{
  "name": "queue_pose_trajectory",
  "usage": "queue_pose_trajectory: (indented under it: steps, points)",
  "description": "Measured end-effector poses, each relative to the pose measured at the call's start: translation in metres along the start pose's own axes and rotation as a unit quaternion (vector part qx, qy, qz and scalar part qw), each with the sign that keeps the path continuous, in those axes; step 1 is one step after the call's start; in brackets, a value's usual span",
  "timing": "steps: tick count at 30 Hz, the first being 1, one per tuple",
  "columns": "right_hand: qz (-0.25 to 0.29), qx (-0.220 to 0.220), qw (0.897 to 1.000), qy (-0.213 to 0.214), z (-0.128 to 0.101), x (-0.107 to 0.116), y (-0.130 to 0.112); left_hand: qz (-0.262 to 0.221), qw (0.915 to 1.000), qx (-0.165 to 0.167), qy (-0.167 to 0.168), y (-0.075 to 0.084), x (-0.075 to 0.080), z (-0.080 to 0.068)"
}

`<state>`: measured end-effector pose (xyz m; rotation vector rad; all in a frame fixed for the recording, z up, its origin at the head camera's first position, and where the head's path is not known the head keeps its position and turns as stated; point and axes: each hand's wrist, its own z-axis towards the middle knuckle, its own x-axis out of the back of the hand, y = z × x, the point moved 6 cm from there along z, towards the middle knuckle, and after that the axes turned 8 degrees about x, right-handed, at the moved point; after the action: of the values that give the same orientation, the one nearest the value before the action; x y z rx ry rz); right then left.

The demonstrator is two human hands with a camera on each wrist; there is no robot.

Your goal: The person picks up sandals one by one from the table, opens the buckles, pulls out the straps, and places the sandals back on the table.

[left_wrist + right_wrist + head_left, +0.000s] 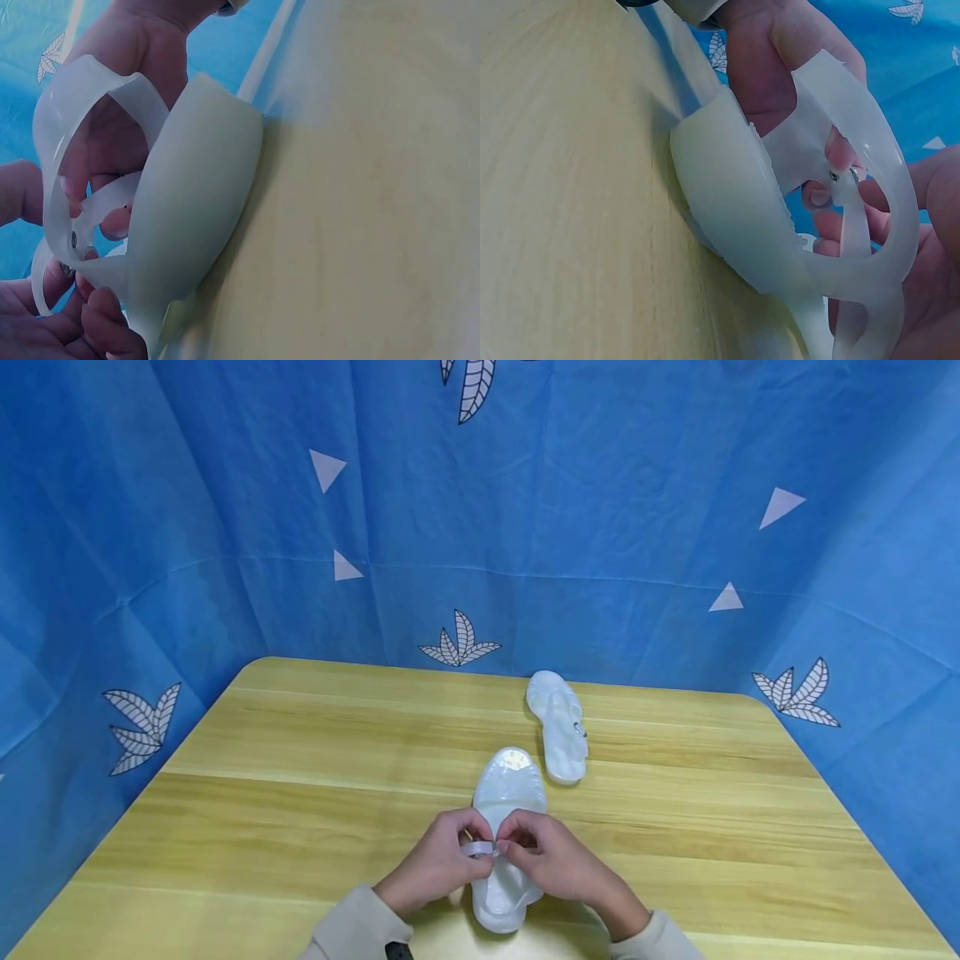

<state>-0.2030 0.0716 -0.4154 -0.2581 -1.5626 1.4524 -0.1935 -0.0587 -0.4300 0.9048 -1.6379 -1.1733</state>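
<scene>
A white plastic sandal (512,781) lies upright on the table, its toe pointing away from me. Over its heel half, my left hand (447,860) pinches the pale ankle strap (477,848) between thumb and fingers. From the other side my right hand (555,857) pinches the strap too, its fingertips right by the left hand's. A small metal buckle (834,176) shows among the fingers in the right wrist view, partly hidden by them. The strap loop stands up above the sandal's heel (199,180) in the left wrist view.
A second white sandal (562,739) lies farther back and slightly right, with a small metal buckle at its side. The wooden table (300,760) reaches back to a blue curtain (585,527) with leaf and triangle prints. A dark band (398,951) sits at the left sleeve's cuff.
</scene>
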Motion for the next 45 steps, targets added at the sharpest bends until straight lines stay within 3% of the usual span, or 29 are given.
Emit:
queue_pose_trajectory:
  steps: [10, 34, 41, 45]
  points:
    - [0.021, 0.007, 1.0, -0.004, 0.0013, -0.0028, 0.0015, -0.03, 0.9994, 0.002, -0.018, 0.0009, 0.0014, -0.0007]
    - [0.026, -0.001, 1.0, 0.013, 0.0005, -0.0036, 0.0039, -0.051, 0.9981, 0.006, -0.034, -0.0032, 0.0004, 0.0007]
    - [0.01, -0.031, 0.998, 0.053, -0.0008, 0.0003, 0.007, -0.063, 0.997, 0.012, -0.043, -0.0047, 0.0007, 0.0004]
    - [0.007, -0.027, 0.998, 0.059, -0.0005, 0.0003, 0.0072, -0.065, 0.9967, 0.016, -0.045, -0.0043, 0.0011, -0.0003]
